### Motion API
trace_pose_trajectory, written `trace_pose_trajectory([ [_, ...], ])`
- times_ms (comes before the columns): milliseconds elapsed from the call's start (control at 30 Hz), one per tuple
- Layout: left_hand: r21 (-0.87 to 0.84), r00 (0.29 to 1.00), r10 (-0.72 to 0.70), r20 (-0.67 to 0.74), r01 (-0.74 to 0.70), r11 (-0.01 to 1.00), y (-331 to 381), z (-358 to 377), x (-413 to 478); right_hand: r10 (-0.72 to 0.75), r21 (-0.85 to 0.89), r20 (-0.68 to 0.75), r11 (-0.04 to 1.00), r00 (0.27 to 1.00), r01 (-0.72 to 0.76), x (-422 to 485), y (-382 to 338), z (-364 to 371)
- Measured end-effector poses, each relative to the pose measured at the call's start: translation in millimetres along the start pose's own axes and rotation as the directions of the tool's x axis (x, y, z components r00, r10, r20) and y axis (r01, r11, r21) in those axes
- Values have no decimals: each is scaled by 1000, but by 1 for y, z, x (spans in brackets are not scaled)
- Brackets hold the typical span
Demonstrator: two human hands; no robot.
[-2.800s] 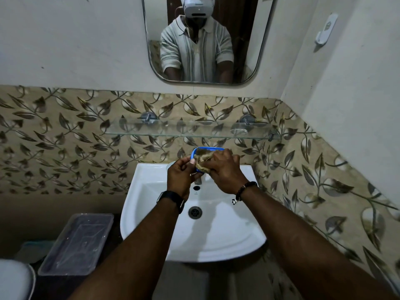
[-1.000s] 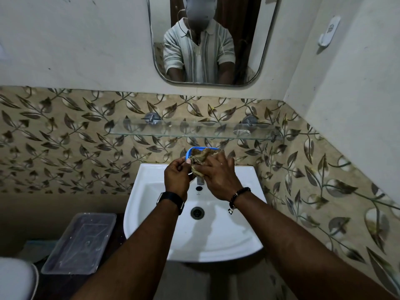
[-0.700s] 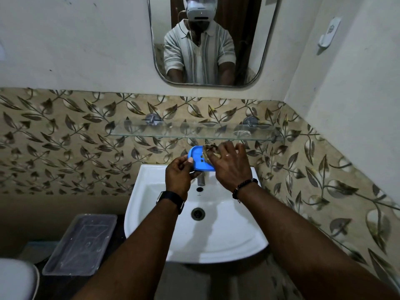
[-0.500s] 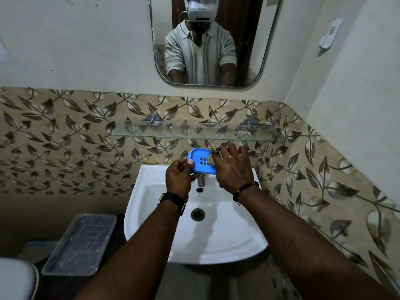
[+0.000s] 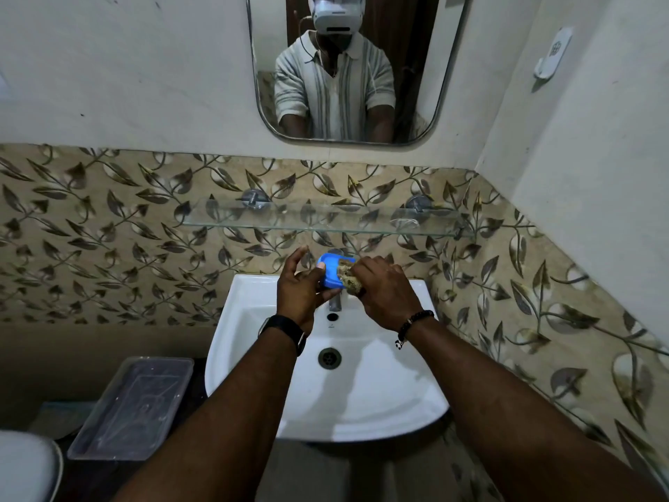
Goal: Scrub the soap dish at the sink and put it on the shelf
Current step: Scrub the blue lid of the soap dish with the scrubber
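A small blue soap dish [image 5: 330,272] is held over the back of the white sink [image 5: 365,389], just above the tap. My left hand [image 5: 300,288] grips its left edge with thumb and lower fingers, the upper fingers spread. My right hand [image 5: 383,291] presses a brownish scrub pad [image 5: 346,276] against the dish's right side. The glass shelf [image 5: 325,219] runs along the tiled wall just above the hands, with nothing on it that I can make out.
A metal tap [image 5: 335,303] stands under the dish, with the drain [image 5: 329,357] below it. A clear plastic tray [image 5: 134,407] sits left of the sink, beside a white toilet edge [image 5: 25,465]. A mirror [image 5: 354,67] hangs above. The right wall is close.
The dish has been turned in my left hand, its blue underside showing. The pad slid off to the right and is now back against the dish's right side.
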State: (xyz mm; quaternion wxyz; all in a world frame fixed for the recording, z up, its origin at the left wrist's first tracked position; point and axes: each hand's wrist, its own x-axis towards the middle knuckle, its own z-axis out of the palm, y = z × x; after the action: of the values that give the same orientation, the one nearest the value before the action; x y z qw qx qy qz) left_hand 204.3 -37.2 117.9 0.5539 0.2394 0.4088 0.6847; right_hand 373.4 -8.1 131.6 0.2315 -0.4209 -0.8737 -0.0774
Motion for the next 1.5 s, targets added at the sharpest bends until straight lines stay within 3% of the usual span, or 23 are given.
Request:
trace_pose_trajectory([
  [133,323,984,62,165,-113,940,2,-7,1,29,340,54,939,998,-46,0,14,-2],
  [233,644,933,216,287,-354,678,0,-22,4,73,457,77,884,994,-101,3,24,-7],
  [367,709,808,289,513,-589,388,0,-39,11,78,506,57,857,995,-97,2,32,-11],
  [400,706,790,288,542,-613,354,2,-38,11,80,513,26,854,996,-82,2,33,-11],
  [500,684,811,241,533,-580,443,3,-30,9,100,494,-100,868,990,-38,0,31,-7],
  [633,672,831,310,462,-556,489,-6,-26,8,118,347,-257,938,959,-22,-5,12,-2],
  [933,584,902,248,353,-420,695,-16,-19,10,-254,54,-360,955,898,292,-6,3,5],
  [1033,493,919,233,318,-370,788,-10,-18,4,-134,37,-384,986,913,160,-6,15,2],
  [1167,378,935,207,287,-309,872,-5,-14,-1,195,263,-424,961,885,-85,-7,15,0],
  [1300,274,953,203,225,-262,925,-7,-8,-2,451,515,-431,834,781,-197,-3,12,1],
  [1367,191,964,194,181,-228,955,-10,-5,-3,616,664,-333,691,714,-286,-2,10,6],
  [1433,136,968,180,172,-204,969,-11,-1,-4,764,840,-113,414,635,-349,0,5,9],
  [1500,73,971,167,170,-181,981,-13,2,-6,789,955,78,115,609,-272,1,1,8],
])
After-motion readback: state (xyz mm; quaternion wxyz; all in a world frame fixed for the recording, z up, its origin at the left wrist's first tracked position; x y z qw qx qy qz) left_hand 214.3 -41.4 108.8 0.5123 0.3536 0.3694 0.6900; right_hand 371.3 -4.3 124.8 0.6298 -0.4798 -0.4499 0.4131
